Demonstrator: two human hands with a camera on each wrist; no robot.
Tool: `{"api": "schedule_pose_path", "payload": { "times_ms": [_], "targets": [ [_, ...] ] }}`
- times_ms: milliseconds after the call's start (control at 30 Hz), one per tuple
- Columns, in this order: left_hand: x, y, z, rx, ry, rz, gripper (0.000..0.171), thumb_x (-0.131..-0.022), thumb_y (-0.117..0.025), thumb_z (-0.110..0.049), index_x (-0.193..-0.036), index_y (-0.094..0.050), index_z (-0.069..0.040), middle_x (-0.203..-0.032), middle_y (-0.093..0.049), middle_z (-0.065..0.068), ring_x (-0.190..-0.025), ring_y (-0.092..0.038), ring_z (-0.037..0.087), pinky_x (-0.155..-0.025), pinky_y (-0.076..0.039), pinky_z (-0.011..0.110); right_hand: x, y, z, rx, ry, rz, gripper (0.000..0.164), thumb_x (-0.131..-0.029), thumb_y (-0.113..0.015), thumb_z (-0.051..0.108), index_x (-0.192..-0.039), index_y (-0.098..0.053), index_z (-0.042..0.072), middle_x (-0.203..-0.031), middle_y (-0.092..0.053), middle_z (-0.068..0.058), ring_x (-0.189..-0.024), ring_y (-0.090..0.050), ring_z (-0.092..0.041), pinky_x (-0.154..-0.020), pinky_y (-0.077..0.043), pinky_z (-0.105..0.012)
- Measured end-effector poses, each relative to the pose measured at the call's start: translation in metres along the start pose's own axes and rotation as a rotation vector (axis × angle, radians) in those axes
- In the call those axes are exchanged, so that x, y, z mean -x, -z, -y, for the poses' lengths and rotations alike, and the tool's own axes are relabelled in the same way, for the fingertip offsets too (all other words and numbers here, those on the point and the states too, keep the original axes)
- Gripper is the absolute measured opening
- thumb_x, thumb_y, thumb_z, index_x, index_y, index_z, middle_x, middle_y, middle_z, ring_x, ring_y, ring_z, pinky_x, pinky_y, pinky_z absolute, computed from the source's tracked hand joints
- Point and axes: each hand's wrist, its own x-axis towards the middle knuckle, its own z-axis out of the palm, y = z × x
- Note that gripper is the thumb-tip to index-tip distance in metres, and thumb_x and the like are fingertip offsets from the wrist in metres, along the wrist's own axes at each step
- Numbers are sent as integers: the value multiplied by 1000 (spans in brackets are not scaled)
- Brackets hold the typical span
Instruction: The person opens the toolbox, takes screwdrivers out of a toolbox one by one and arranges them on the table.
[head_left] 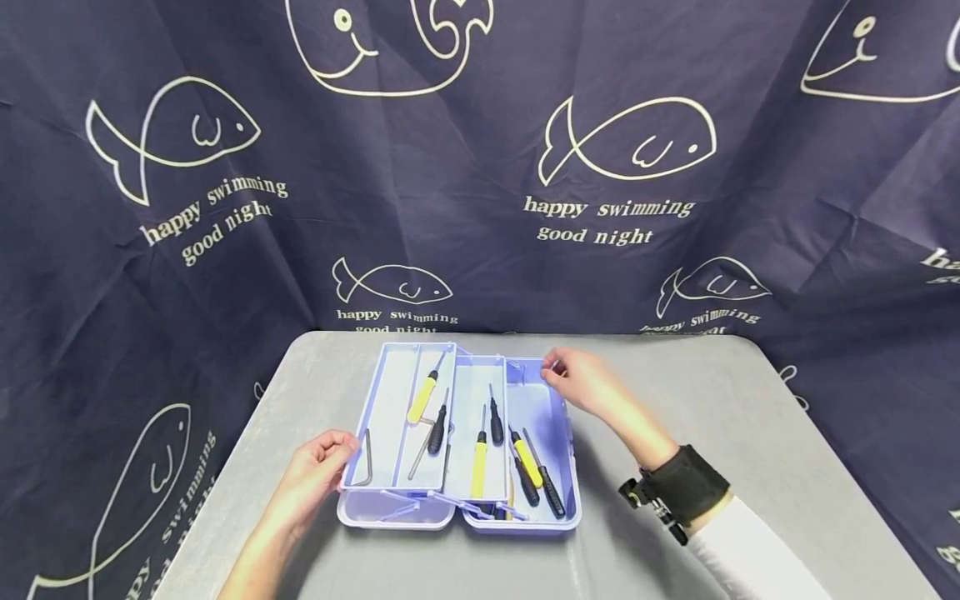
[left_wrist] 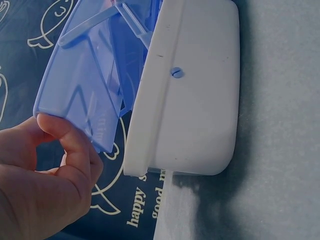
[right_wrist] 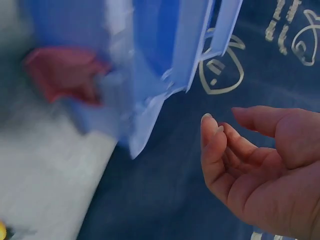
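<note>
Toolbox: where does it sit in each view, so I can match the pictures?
Head: toolbox low centre, standing open.
Left wrist: toolbox across the top and middle, pale outer wall nearest.
Right wrist: toolbox at the top, mostly left of centre, partly blurred.
Shared landmark: the navy fish-print curtain behind it.

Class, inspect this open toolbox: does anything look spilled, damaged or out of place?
Nothing looks spilled or damaged. In the toolbox base, though, a yellow screwdriver and black screwdrivers lie bunched at slants, which looks untidy.
</note>
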Motion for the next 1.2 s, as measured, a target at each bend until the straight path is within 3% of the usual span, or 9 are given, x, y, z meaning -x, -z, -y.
{"api": "schedule_pose_path", "payload": {
  "times_ms": [200,633,867,1200],
  "targets": [
    [-1,1,0,3,3,9,9,-103,-56,-6,-101,-60,2,-74,-64,-3,-65,-60,8,-58,-50,23,-17,-10,35,-23,34,55,11,-99,-66,14,-104,-66,4,-86,-72,-6,-71,-65,-15,-64,-53,-31],
    [0,3,2,9,-21,31,11,-104,-57,-7,-102,-60,2,-76,-67,-2,-66,-62,9,-58,-51,23,-42,-44,102,30,197,119,4,-98,-68,11,-99,-71,9,-78,-66,-1,-67,-56,-11,-62,-46,-25],
    [1,1,1,12,-10,29,10,-104,-56,-6,-101,-60,2,-75,-66,-3,-65,-61,8,-57,-50,23,-54,-68,122,74,278,164,8,-98,-67,9,-98,-75,9,-84,-70,-2,-75,-57,-14,-72,-48,-26],
    [0,2,2,23,1,21,10,-104,-56,-6,-102,-60,2,-76,-66,-3,-65,-61,8,-57,-49,22,-62,-83,129,120,280,219,10,-99,-68,13,-100,-77,7,-91,-73,-4,-77,-59,-16,-74,-48,-29]
  ]
}}
